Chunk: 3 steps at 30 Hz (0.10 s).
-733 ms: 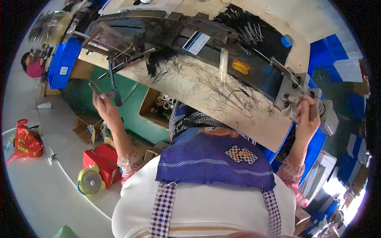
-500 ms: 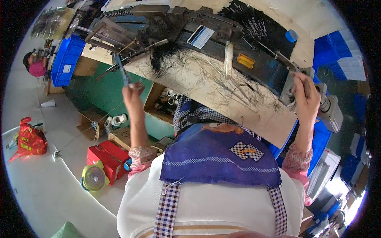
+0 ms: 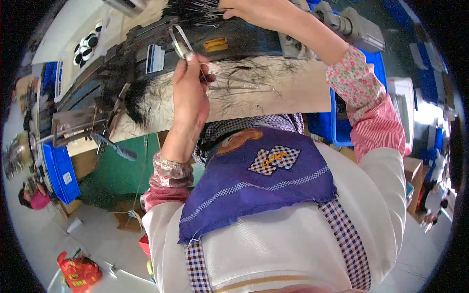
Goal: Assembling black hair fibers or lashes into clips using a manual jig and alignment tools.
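Observation:
My left hand [image 3: 191,90] is closed round long silver tweezers [image 3: 180,43], their bent end pointing up over the dark metal fixture. Thin wires [image 3: 229,83] lie on the wooden bench beside that hand. My right hand [image 3: 256,10] reaches across to a bundle of thin metal rods [image 3: 201,9] on black bristles at the far side. Its fingertips are bent together at the rod ends; what lies between them is too small to make out. A rod with a looped end [image 3: 211,25] lies just below the bundle. A blue-handled lever [image 3: 122,150] hangs at the fixture's left end.
On the fixture lie a white-and-blue card [image 3: 155,58] and a yellow piece [image 3: 215,45]. Black bristles [image 3: 134,102] litter the wooden bench top [image 3: 303,88]. Blue bins stand left [image 3: 61,171] and right [image 3: 342,127]. A grey machine block [image 3: 364,30] sits at the right end.
My left hand has let go of the blue-handled lever, moved right and picked up the tweezers from the fixture. My right hand has left the right-hand block and moved to the rods.

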{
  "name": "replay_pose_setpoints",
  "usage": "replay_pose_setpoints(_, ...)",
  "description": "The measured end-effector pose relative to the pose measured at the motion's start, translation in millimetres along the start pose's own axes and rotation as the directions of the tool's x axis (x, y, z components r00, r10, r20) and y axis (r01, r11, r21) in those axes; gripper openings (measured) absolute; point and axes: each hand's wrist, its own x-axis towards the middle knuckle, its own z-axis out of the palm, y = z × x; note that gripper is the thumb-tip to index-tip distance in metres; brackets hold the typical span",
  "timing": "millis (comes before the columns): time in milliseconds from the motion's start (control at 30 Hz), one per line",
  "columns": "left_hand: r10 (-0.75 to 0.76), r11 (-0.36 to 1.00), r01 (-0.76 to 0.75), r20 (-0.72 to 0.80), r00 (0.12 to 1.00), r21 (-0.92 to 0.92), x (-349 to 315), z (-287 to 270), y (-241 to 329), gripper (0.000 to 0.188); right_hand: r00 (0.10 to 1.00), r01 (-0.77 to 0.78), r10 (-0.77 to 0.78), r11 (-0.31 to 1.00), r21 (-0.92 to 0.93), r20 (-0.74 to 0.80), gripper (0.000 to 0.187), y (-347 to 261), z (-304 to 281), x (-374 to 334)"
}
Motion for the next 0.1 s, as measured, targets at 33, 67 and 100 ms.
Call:
replay_pose_setpoints(33, -0.035, 0.998, 0.03, -0.087, 0.996, -0.063, 0.4, 6.3, 1.5, 0.016, 0.999, -0.027, 0.026, 0.999, 0.029, 0.027, 0.012, 0.4, -0.1, 0.4)
replay_pose_setpoints(67, -0.074, 0.991, 0.052, -0.174, 0.982, -0.127, 0.4, 9.9, 4.0, 0.015, 0.997, -0.052, 0.049, 0.997, 0.059, 0.054, 0.012, 1.1, -0.9, -0.2)
replay_pose_setpoints(100, -0.037, 0.955, 0.043, 0.025, 0.999, -0.293, 0.3, 9.8, 9.4, 0.018, 0.997, -0.062, 0.059, 0.997, 0.05, 0.054, 0.012, 2.2, -3.6, -0.6)
